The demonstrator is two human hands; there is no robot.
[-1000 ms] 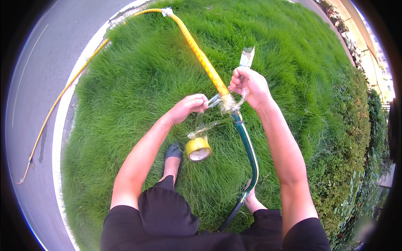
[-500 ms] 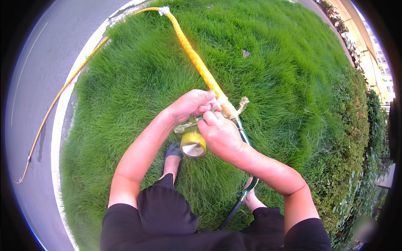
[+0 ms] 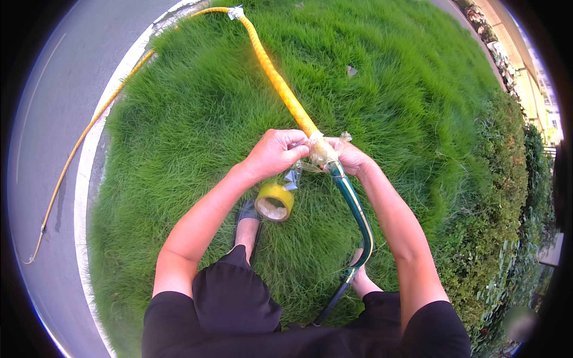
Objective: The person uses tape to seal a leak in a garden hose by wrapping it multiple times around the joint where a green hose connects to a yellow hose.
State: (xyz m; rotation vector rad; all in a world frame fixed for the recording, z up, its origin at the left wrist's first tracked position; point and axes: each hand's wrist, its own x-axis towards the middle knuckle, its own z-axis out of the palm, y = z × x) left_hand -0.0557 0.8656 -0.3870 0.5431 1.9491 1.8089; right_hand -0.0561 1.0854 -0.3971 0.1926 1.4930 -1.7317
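Note:
A yellow hose (image 3: 286,98) and a green hose with pale stripes (image 3: 353,203) meet at a joint wrapped in crumpled clear tape (image 3: 323,152). My left hand (image 3: 271,154) is closed, thumb and fingers pinched against the left side of this joint on what looks like the clear tape. From behind and to the right, my right hand (image 3: 352,158) grips the joint; its fingers are mostly hidden by the hose. A roll of yellowish tape (image 3: 276,191) hangs below my left hand on a twisted strip of clear tape (image 3: 291,178).
Long green grass (image 3: 197,131) surrounds my feet. The yellow hose runs over a white curb (image 3: 82,197) onto the grey road (image 3: 42,131) at left, with another taped spot (image 3: 236,12) at the far end. A hedge (image 3: 495,209) borders the right.
My right hand has gone from in front of the joint to behind its right side, uncovering the wrapped joint and green hose. The tape roll has turned slightly.

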